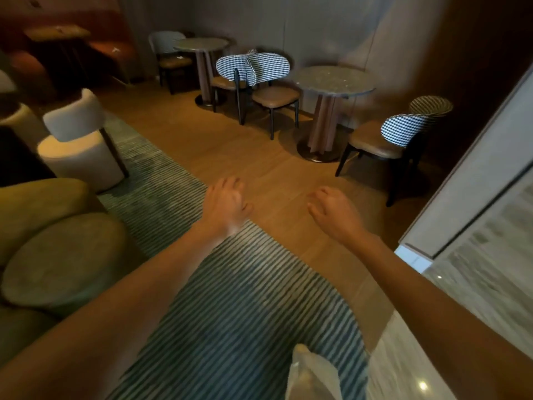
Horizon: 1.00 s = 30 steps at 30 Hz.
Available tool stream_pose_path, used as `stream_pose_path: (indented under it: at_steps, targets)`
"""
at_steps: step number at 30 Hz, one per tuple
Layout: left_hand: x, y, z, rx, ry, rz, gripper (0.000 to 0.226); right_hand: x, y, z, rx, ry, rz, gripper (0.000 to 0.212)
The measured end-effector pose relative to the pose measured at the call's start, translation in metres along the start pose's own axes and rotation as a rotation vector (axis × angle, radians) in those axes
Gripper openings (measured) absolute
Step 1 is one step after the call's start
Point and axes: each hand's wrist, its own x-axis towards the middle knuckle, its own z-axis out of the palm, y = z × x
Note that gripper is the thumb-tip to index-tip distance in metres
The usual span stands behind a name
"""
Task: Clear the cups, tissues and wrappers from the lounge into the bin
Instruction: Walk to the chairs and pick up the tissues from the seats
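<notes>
Both my arms reach forward over the striped rug (230,313) and wooden floor. My left hand (226,204) hangs loose with its fingers curled downward and holds nothing. My right hand (331,210) is likewise empty, its fingers loosely bent. A pale, translucent plastic bag (311,373) shows at the bottom edge below my right arm; what holds it is hidden. No cups, tissues or wrappers show on the two round tables ahead. A small white scrap (179,57) lies on a far chair seat, too small to identify.
Two round stone-topped tables (334,80) (200,43) stand by the far wall with houndstooth-backed chairs (268,67) (401,131). A white stool-chair (78,140) and olive round cushions (63,261) are at left. A marble counter or wall (476,255) runs along the right.
</notes>
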Motion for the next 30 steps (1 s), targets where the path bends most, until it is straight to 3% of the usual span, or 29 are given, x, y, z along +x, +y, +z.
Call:
stream_pose_path:
  at_steps: [6, 12, 18, 24, 30]
  targets:
    - [0.15, 0.003, 0.019, 0.038, -0.026, -0.093, 0.046, 0.152, 0.077, -0.002, -0.032, -0.014, -0.047, 0.033]
    - [0.245, -0.033, 0.054, 0.057, -0.097, -0.241, 0.048, 0.283, 0.105, 0.037, 0.004, -0.087, -0.114, 0.037]
    - [0.359, -0.103, 0.084, 0.074, -0.105, -0.338, 0.05, 0.417, 0.108, 0.11, 0.021, -0.236, -0.164, 0.046]
    - [0.48, -0.2, 0.099, 0.039, -0.06, -0.439, 0.052, 0.574, 0.097, 0.157, 0.012, -0.22, -0.161, 0.047]
    - [0.589, -0.262, 0.118, 0.03, -0.101, -0.428, 0.053, 0.69, 0.097, 0.201, 0.039, -0.242, -0.124, 0.049]
